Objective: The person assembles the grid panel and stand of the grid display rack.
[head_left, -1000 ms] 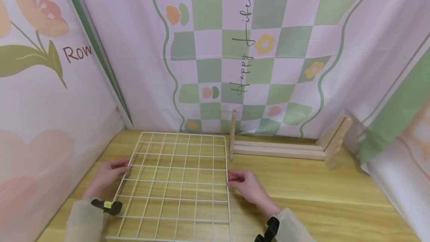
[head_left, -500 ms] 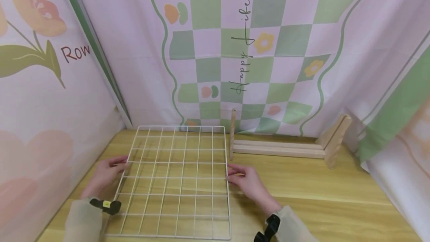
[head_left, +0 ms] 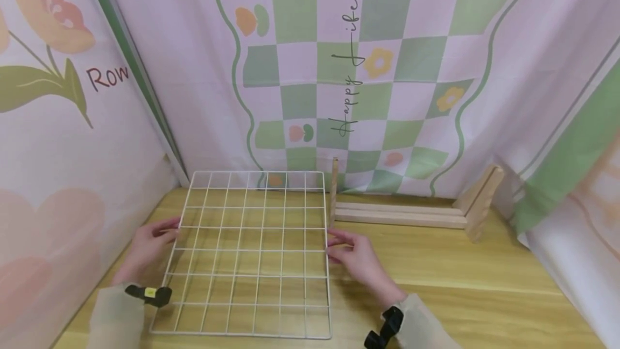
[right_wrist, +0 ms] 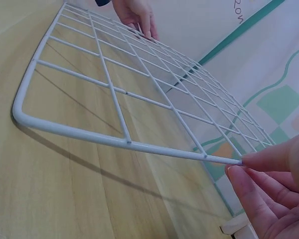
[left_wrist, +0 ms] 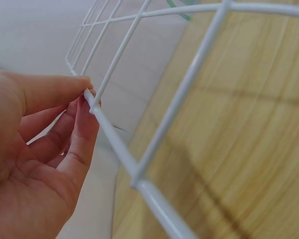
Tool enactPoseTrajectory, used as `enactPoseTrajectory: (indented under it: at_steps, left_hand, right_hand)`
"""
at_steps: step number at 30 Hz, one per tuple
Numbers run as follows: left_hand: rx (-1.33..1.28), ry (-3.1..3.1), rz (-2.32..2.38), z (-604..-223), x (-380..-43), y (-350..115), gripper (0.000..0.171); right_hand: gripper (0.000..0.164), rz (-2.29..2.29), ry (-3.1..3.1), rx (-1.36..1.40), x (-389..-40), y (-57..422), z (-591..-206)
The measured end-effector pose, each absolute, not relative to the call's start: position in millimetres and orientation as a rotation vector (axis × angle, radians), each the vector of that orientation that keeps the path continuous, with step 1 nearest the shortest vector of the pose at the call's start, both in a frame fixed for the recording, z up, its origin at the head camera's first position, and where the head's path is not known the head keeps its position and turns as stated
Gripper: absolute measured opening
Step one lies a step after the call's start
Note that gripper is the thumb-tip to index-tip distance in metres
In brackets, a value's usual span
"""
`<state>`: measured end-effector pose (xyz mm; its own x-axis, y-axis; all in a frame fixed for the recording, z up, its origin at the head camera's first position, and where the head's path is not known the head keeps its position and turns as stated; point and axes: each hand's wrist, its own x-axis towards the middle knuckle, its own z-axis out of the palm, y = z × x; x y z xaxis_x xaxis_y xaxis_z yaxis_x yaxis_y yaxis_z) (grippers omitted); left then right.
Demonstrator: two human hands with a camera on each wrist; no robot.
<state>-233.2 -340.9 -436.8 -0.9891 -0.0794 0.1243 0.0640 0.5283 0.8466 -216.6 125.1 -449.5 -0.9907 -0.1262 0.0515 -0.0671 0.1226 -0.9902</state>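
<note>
A white wire grid panel [head_left: 256, 250] is held between both hands, its far side raised off the wooden tabletop. My left hand [head_left: 149, 244] pinches the panel's left edge wire between thumb and fingers, as the left wrist view shows up close on the wire [left_wrist: 114, 137]. On the opposite side my right hand [head_left: 356, 255] pinches the right edge wire. In the right wrist view the near corner of the grid [right_wrist: 22, 117] sits low by the table, its shadow just beneath, while the panel slopes upward away from it.
Right of the panel, a wooden stand [head_left: 402, 215] with two upright ends rests at the back of the table [head_left: 460, 273]. A patterned curtain [head_left: 378, 96] hangs behind, and another flowered curtain [head_left: 58, 149] borders the left side.
The panel's far edge has risen, now overlapping the curtain's lower part. Both hands have lifted slightly with it, keeping their grip on the side wires. The wooden stand stays in place.
</note>
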Motion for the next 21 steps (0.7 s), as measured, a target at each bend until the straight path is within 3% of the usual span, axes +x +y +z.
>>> enactPoseTrajectory:
  at_steps: [21]
  left_hand:
    - [-0.037,-2.471,-1.410,-414.6,-236.0,-337.9,0.040]
  right_hand:
    - [0.047,-2.068,2.433,-0.139,-217.1,123.6,-429.3]
